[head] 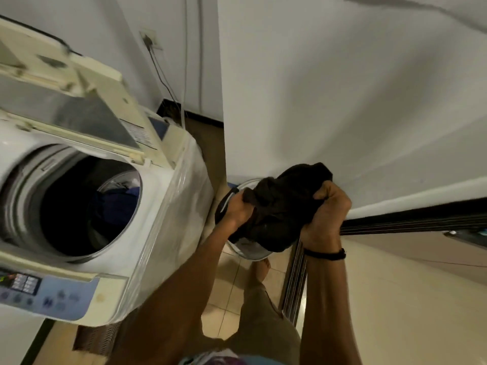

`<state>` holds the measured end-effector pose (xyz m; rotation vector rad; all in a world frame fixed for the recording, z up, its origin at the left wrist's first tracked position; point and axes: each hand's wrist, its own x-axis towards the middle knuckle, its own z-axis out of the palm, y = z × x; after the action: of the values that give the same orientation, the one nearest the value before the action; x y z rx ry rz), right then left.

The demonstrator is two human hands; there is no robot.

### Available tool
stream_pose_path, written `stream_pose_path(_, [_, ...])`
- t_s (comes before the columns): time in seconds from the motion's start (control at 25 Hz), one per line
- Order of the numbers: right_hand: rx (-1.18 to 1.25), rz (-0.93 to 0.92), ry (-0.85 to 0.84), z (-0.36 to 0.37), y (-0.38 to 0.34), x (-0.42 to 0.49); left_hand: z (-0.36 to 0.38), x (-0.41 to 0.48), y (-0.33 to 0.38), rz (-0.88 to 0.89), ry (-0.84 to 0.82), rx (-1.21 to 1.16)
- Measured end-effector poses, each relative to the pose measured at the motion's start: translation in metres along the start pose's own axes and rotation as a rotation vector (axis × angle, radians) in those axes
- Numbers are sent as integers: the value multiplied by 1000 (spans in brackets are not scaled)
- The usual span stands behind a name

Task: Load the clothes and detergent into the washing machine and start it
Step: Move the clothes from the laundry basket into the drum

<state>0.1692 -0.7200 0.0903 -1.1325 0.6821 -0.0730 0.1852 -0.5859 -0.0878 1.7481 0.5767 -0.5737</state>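
Note:
A white top-loading washing machine [168, 206] stands at the left with its lid [68, 101] raised. Its drum [79, 206] is open, and dark blue clothes [118, 206] lie inside. To the right of the machine, both hands grip a bunched dark brown garment [279, 206] above a round laundry basket [250, 251] on the floor. My left hand [238, 206] holds the garment's left side. Holding its right side is my right hand [329, 212], which wears a black wristband.
The control panel [47, 293] with buttons faces me at the machine's front. A white wall rises right behind the basket, and a dark sliding-door track [295, 280] runs along the tiled floor. A power cord [163, 77] hangs from a wall socket behind the machine.

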Motion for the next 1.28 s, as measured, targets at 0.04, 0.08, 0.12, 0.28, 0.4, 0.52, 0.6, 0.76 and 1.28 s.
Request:
stream_pose_path(0.04, [-82, -59, 11, -2, -5, -3, -16, -19, 20, 1, 14, -123])
stream_pose_path(0.08, [-210, -129, 9, -4, -6, -2, -32, -35, 37, 6, 13, -222])
stream_pose_path(0.12, [-356, -191, 5, -6, -3, -3, -50, -53, 51, -23, -3, -380])
stream_pose_path(0.28, [-1003, -83, -323, -7, 38, 13, -111, -102, 103, 31, -112, -738])
stream_pose_path(0.4, [-904, -132, -737, 29, 51, -13, -148, -147, 141, 102, -246, -812])
stream_pose_path(0.52, [-714, -224, -728, 83, 46, -33, -177, -180, 162, 182, -300, -679])
stream_pose_path(0.6, [-657, -333, -631, 110, 32, -43, -210, -197, 162, 312, -229, -521])
stream_pose_path(0.76, [-464, -641, -798, 160, -14, -87, -308, -209, 122, 601, -60, -222])
stream_pose_path(1.28, [37, -455, -821, 337, -52, -228, -397, -233, 72, 451, 775, -698])
